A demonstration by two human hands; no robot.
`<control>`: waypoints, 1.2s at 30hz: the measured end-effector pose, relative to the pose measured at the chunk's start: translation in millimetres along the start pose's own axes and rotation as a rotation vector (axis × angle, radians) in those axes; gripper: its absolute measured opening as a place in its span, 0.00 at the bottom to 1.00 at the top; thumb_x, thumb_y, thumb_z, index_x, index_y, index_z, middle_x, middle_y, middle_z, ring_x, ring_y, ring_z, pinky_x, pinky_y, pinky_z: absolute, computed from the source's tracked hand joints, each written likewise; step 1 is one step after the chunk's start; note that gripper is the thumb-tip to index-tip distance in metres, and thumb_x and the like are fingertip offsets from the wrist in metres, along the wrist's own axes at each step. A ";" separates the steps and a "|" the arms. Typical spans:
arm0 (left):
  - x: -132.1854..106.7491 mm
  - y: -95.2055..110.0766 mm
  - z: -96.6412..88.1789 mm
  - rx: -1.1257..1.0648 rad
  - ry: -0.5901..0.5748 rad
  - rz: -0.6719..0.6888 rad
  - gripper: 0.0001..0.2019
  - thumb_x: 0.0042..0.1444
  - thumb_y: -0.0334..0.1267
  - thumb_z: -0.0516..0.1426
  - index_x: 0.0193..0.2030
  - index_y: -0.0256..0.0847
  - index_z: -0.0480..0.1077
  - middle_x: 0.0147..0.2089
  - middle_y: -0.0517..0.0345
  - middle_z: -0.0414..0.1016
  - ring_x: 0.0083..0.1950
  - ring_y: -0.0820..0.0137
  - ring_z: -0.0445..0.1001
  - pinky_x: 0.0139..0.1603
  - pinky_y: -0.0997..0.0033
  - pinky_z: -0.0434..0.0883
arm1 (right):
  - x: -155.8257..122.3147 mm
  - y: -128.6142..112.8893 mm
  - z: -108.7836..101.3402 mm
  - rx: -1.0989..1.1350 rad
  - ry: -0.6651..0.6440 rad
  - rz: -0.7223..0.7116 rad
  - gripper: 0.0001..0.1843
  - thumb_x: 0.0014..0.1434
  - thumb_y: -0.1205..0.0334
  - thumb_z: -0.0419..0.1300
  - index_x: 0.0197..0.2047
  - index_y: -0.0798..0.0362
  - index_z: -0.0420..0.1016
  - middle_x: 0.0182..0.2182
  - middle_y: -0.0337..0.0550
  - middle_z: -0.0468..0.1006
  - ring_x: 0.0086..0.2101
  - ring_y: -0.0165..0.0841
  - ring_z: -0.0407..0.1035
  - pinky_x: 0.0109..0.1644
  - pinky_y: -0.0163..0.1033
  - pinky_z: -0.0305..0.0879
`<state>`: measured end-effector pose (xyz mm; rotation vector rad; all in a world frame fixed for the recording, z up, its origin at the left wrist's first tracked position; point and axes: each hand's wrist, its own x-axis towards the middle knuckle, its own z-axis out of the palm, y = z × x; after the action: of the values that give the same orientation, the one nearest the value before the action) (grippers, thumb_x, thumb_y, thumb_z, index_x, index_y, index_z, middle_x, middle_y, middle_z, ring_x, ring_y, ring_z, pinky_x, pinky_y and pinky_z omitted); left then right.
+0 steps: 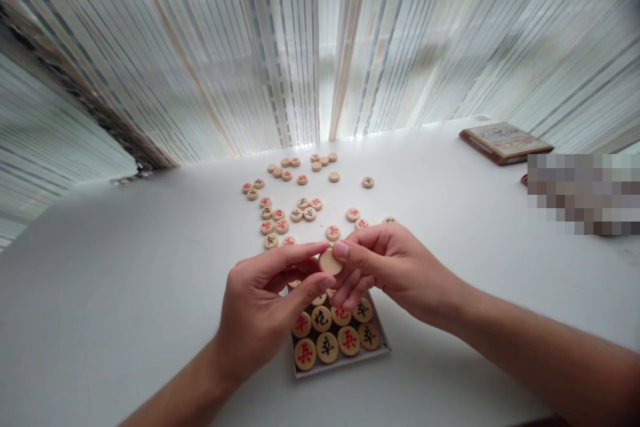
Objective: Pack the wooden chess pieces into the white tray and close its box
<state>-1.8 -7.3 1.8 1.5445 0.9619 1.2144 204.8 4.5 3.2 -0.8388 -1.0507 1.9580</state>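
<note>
Between them, my left hand [273,297] and my right hand [380,267] pinch one round wooden xiangqi piece [330,263], its blank face towards me. My left thumb and forefinger press on its left side; the right thumb is at its upper right edge. Just below is a shallow box [340,368] with rows of xiangqi pieces lying face up, marked in red or black. The hands cover the box's far part. Beyond them, a loose piece with a red character [333,233] lies on the white table.
Many more loose pieces [303,213] are scattered over the white table [125,293], some face down. A flat box with a pictured lid [507,140] lies at the back right, near a pixelated object [583,193]. Striped curtains [300,47] hang behind the table.
</note>
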 end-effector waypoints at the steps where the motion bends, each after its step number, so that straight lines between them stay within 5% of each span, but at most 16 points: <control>1: -0.5 0.2 0.2 0.000 -0.004 -0.006 0.16 0.56 0.29 0.74 0.51 0.45 0.88 0.40 0.56 0.91 0.36 0.67 0.90 0.40 0.78 0.87 | 0.2 0.3 -0.4 0.002 0.001 0.020 0.23 0.56 0.44 0.80 0.33 0.58 0.86 0.26 0.48 0.88 0.27 0.33 0.84 0.32 0.30 0.81; 18: 0.0 0.4 -2.0 0.054 -0.112 -0.009 0.13 0.61 0.31 0.72 0.51 0.48 0.88 0.42 0.58 0.91 0.41 0.69 0.89 0.44 0.78 0.84 | 0.5 -1.2 2.3 -0.016 0.015 0.016 0.21 0.51 0.51 0.83 0.30 0.57 0.81 0.22 0.42 0.83 0.21 0.29 0.78 0.24 0.28 0.75; 24: 2.4 0.2 -3.1 0.217 -0.122 0.186 0.14 0.65 0.30 0.69 0.53 0.52 0.87 0.42 0.61 0.90 0.40 0.73 0.85 0.45 0.80 0.80 | -2.6 -1.9 1.7 -0.041 0.026 0.033 0.22 0.47 0.54 0.85 0.31 0.57 0.80 0.20 0.38 0.81 0.19 0.26 0.74 0.23 0.27 0.71; 30: 3.5 -5.2 -4.3 0.319 -0.190 0.411 0.14 0.66 0.29 0.68 0.57 0.44 0.85 0.41 0.58 0.87 0.39 0.74 0.83 0.43 0.81 0.77 | -2.5 0.2 1.2 -0.075 0.025 0.060 0.22 0.48 0.54 0.84 0.29 0.57 0.78 0.17 0.37 0.78 0.17 0.25 0.70 0.20 0.26 0.69; 36: 4.5 -6.7 -4.5 0.303 -0.197 0.399 0.14 0.66 0.29 0.69 0.56 0.47 0.84 0.42 0.60 0.88 0.40 0.75 0.83 0.45 0.82 0.76 | -1.4 -0.9 1.3 -0.047 0.012 0.031 0.20 0.49 0.57 0.83 0.28 0.57 0.79 0.18 0.38 0.80 0.18 0.25 0.73 0.22 0.25 0.71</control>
<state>-5.6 -0.4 -3.1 2.1305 0.7529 1.1904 204.8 3.2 4.8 -0.8961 -1.0861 1.9583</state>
